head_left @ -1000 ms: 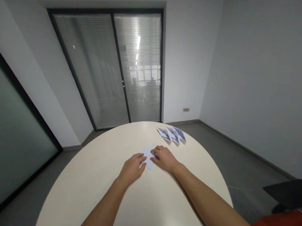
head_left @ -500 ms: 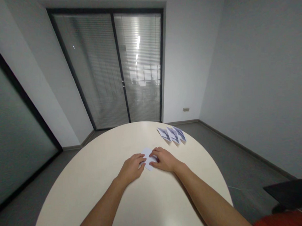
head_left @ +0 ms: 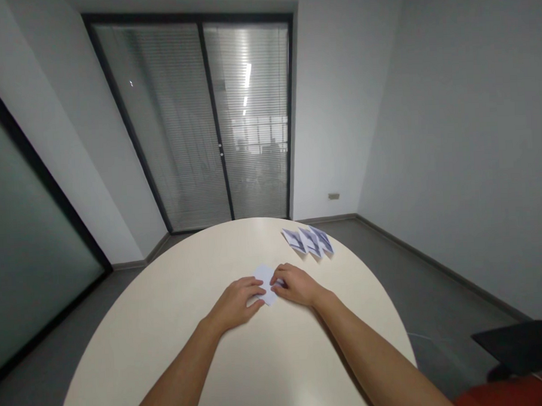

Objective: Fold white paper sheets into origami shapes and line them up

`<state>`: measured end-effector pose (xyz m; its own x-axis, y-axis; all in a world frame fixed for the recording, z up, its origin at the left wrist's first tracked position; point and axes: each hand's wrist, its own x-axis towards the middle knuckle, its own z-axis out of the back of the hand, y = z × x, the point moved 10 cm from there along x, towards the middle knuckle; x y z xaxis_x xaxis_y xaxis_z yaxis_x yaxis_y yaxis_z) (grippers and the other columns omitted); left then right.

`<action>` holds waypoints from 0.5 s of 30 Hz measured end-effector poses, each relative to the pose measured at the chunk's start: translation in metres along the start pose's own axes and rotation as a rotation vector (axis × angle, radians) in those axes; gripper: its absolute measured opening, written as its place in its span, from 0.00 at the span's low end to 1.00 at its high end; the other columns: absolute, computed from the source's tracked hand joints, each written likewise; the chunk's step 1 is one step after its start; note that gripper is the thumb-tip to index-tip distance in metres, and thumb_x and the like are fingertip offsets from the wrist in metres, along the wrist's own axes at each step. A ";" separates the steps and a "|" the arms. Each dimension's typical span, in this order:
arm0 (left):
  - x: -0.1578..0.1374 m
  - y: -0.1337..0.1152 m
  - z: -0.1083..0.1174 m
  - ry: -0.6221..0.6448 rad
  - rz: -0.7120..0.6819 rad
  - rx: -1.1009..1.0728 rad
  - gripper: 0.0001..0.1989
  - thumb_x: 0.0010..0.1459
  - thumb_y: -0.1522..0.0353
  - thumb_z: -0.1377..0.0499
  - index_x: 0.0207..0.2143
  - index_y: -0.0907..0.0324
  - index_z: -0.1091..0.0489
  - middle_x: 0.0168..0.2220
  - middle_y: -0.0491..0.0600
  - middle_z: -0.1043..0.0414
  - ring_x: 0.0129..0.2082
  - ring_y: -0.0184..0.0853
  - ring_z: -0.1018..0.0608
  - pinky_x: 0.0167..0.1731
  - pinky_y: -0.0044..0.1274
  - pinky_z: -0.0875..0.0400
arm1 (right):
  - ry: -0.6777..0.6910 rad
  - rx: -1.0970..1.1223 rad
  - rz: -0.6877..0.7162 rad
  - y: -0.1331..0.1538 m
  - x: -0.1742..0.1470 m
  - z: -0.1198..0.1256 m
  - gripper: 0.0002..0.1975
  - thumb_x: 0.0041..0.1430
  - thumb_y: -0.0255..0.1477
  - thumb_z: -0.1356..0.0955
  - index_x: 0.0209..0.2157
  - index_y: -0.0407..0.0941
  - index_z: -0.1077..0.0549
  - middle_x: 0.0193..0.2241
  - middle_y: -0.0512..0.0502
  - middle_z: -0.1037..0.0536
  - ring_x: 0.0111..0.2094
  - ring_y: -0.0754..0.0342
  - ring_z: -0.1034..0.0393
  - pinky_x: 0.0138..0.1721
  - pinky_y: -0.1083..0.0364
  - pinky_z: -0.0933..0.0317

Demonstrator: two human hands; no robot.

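Note:
A small white piece of paper (head_left: 266, 275) lies on the round table, with parts of it covered by my fingers. My left hand (head_left: 237, 301) rests over its left side, fingers stretched out and apart on the sheet. At the right side is my right hand (head_left: 297, 285), its thumb and index finger drawn close together on the paper's edge in a pinch. Whatever sits under the right palm is hidden.
Beyond my right hand, three folded papers with bluish-grey patterns (head_left: 309, 242) lie overlapping near the far right rim of the cream table (head_left: 168, 327). A black flat surface (head_left: 522, 346) and something red (head_left: 508, 394) are off the table at lower right.
My right thumb and index finger have come closer together at the paper's edge. The left thumb and fingers have shifted slightly right across the sheet. The three folded papers stay put.

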<state>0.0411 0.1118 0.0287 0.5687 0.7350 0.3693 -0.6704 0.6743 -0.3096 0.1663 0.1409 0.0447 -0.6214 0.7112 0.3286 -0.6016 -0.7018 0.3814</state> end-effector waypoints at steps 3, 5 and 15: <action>0.001 0.000 0.000 -0.007 0.004 -0.006 0.12 0.63 0.65 0.40 0.49 0.51 0.23 0.53 0.49 0.22 0.57 0.41 0.25 0.59 0.36 0.32 | 0.018 0.020 0.034 0.002 -0.001 -0.001 0.08 0.62 0.30 0.31 0.41 0.46 0.19 0.40 0.44 0.21 0.44 0.50 0.29 0.47 0.54 0.38; 0.002 0.000 0.000 -0.008 0.005 -0.018 0.12 0.64 0.64 0.40 0.48 0.52 0.23 0.53 0.50 0.22 0.57 0.41 0.25 0.58 0.35 0.31 | 0.025 0.021 0.048 0.002 -0.001 -0.001 0.09 0.61 0.31 0.30 0.41 0.46 0.19 0.40 0.44 0.21 0.44 0.49 0.29 0.47 0.54 0.38; 0.005 0.002 0.000 -0.015 0.049 -0.074 0.14 0.68 0.61 0.46 0.45 0.53 0.21 0.52 0.49 0.22 0.54 0.38 0.24 0.57 0.32 0.31 | 0.056 0.043 0.115 0.015 -0.002 0.000 0.14 0.62 0.41 0.30 0.38 0.46 0.17 0.38 0.43 0.19 0.40 0.50 0.26 0.43 0.55 0.37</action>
<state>0.0428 0.1166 0.0298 0.5286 0.7665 0.3648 -0.6598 0.6414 -0.3915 0.1588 0.1290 0.0494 -0.7131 0.6219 0.3237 -0.5036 -0.7756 0.3806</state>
